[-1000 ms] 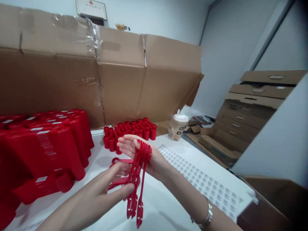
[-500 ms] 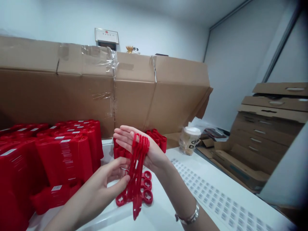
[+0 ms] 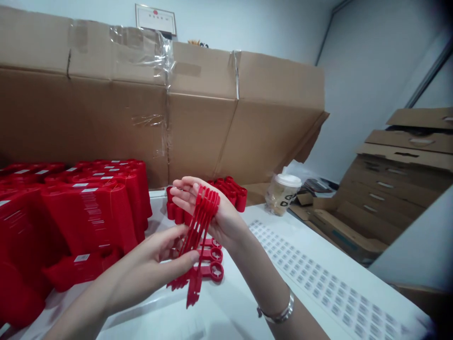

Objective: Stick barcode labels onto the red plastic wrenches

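White stickers [image 3: 81, 258] with barcode lines sit on the tall stacks of red plastic parts [image 3: 88, 212] at the left of the bench [image 3: 230, 311]; the print on them is too small to read. A long sheet of small printed labels [image 3: 318, 288] lies flat on the right side of the bench, its marks also unreadable. A lidded drink cup [image 3: 283, 193] stands far right, with dark letters of which only a "G" and a "D" show. A framed paper [image 3: 155, 19] hangs on the far wall, its text blurred.

The right hand [image 3: 222, 222] is open, palm up and fingers stretched, with a bundle of red plastic strips [image 3: 200, 222] draped over it and hanging down above the middle of the bench. The left hand [image 3: 155, 264], just below and nearer, pinches the hanging strips between thumb and fingers. A metal bracelet [image 3: 279, 314] circles the right wrist. Three red ring-ended pieces [image 3: 212, 264] lie on the bench under the strips, and a row of red parts [image 3: 233, 191] stands behind the right hand.

The bench top is white. Taped cardboard sheets [image 3: 198, 123] stand as a wall along its far edge, and flattened cartons [image 3: 399, 160] are stacked at the right by a pale grey wall
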